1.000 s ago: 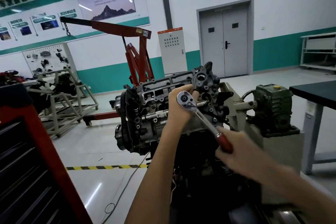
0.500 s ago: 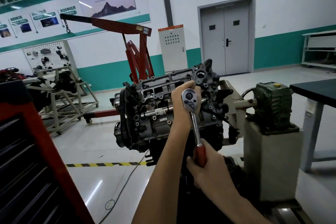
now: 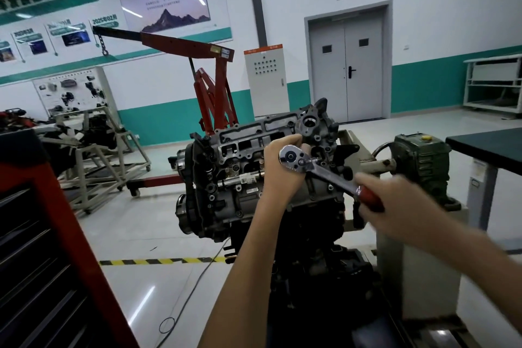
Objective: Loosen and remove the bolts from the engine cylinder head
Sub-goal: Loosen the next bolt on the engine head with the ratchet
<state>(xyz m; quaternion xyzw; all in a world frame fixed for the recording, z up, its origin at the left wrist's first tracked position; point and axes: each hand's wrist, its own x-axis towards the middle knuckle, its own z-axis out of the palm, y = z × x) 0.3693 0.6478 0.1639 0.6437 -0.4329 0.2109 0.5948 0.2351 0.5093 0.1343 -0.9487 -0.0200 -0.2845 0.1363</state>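
Both hands are on the ratchet (image 3: pixel 324 175). The left grip (image 3: pixel 282 172) is cupped round the back of the chrome ratchet head, with fingers curled over the top of it and holding it against the cylinder head (image 3: pixel 245 147). The right grip (image 3: pixel 395 203) is closed round the red handle, which slopes down and to the right. That hand is motion-blurred, so I can't tell exactly how the fingers sit. Whatever bolt the ratchet is on is hidden behind the tool and the left palm.

The cylinder head is on top of the engine in the middle of the shot, tipped toward the camera. Its open ports and a few small bolts (image 3: pixel 257 131) along the top edge are showing. The engine hangs off a stand with a green gearbox (image 3: pixel 421 161) just to its right.

A dark-topped desk (image 3: pixel 491 144) sticks in from the right edge. A red tool cabinet (image 3: pixel 42 234) fills the near left corner, and a red engine crane (image 3: pixel 214 87) stands behind the engine. On the far wall there's a grey double door (image 3: pixel 346 70) and a white electrical cabinet (image 3: pixel 265 79). Yellow-black tape (image 3: pixel 161 261) and a loose cable (image 3: pixel 192 291) are on the floor to the left. Nothing sits between the hands and the head except the ratchet.
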